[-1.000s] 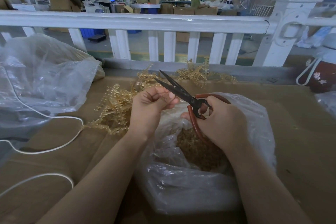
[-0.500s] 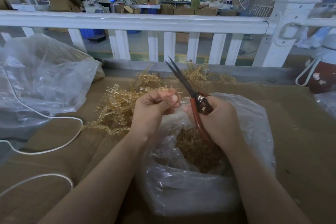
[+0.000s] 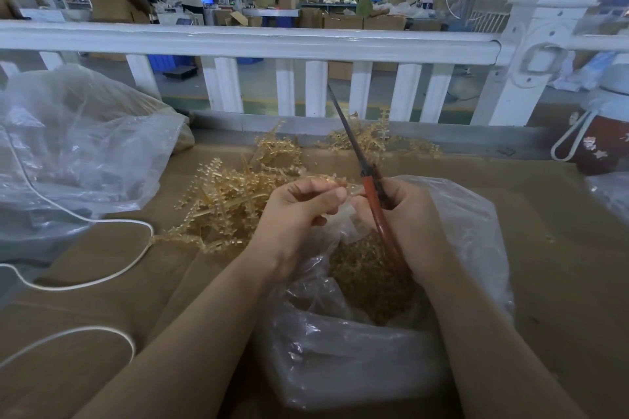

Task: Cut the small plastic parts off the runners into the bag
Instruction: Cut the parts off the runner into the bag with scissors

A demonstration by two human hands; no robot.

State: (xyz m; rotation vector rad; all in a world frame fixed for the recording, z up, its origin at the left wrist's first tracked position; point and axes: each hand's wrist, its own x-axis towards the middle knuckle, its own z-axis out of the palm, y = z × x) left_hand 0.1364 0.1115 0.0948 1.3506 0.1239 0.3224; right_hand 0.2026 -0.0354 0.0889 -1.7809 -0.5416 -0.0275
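Over the open bag point(image 3: 476, 248), our left hand point(image 3: 299, 211) pinched a runner point(image 3: 335, 179) while our right hand point(image 3: 408, 214) gripped the scissors point(image 3: 369, 187), blades together and pointing away. Many cut parts point(image 3: 367, 275) already lay in the bag; we judged the task partly done, since a pile of uncut runners point(image 3: 224, 204) remained on the table point(image 3: 561, 265).
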